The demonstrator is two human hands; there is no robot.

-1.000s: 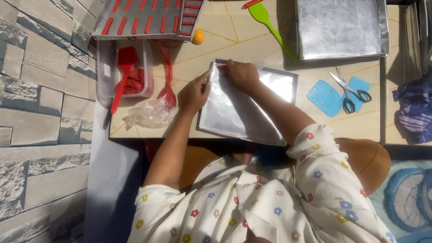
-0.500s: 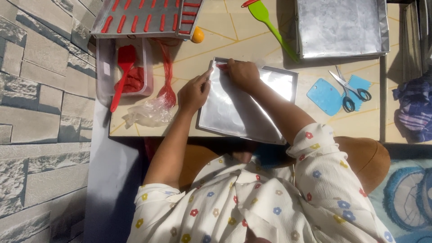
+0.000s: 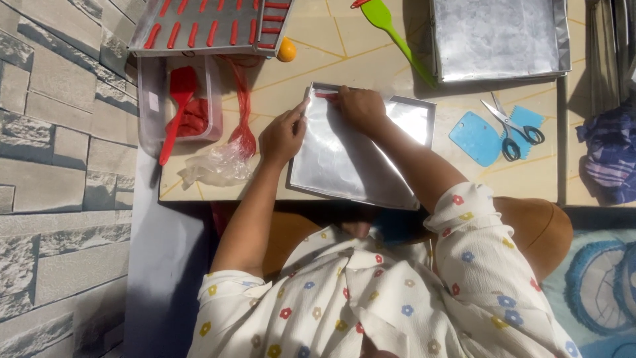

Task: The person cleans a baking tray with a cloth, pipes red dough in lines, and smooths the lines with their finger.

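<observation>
A shiny flat metal tray (image 3: pixel 358 166) lies on the pale table in front of me. My left hand (image 3: pixel 281 137) rests at the tray's left rim, with index finger and thumb pinching the edge near the far corner. My right hand (image 3: pixel 361 109) lies on the tray's far left part. Its fingertips press a small red piece (image 3: pixel 325 95) against the metal close to the rim. Both forearms reach over the tray's near edge, and my flowered sleeves fill the bottom of the view.
Left of the tray are crumpled clear plastic (image 3: pixel 212 167), a red whisk (image 3: pixel 244 119) and a clear tub (image 3: pixel 156 99) holding a red spatula (image 3: pixel 179 99). Beyond lie a red-slotted rack (image 3: pixel 205 26), an orange ball (image 3: pixel 286 50), a green spatula (image 3: pixel 397 36) and a second tray (image 3: pixel 497 36). Blue scraper (image 3: pixel 472 138) and scissors (image 3: pixel 513 126) lie right.
Almost nothing differs; both hands stay at the tray's far left corner, the right fingers shifting slightly on the red piece.
</observation>
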